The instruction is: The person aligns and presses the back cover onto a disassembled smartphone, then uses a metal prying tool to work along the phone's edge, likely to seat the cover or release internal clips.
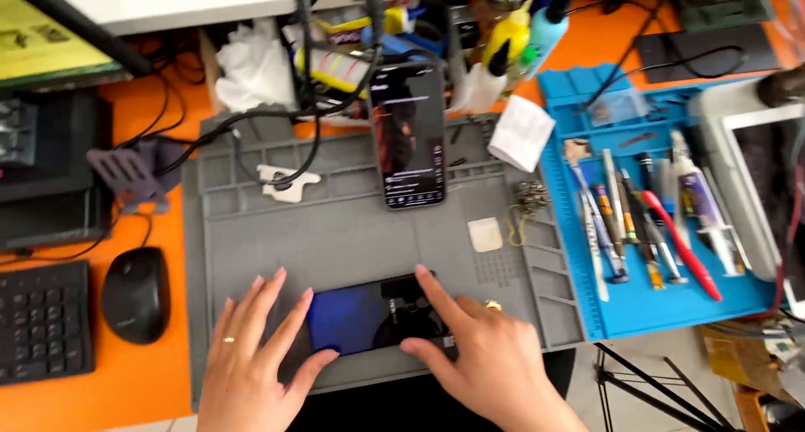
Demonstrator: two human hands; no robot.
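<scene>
A dark smartphone (356,314) lies flat, screen up, near the front of a grey work mat (335,222). My left hand (251,352) rests spread on the mat at the phone's left end, thumb under its lower edge. On the phone's right end sits my right hand (478,348), forefinger laid along the glass and thumb at the bottom edge. Both hands wear a ring. A second phone (407,134), its screen lit, stands propped at the back of the mat.
A blue tool mat (637,310) on the right holds several screwdrivers, tweezers and tubes. A black mouse (134,294) and keyboard (42,319) lie left on the orange desk. Cables, bottles (511,33) and a white cloth (251,67) crowd the back.
</scene>
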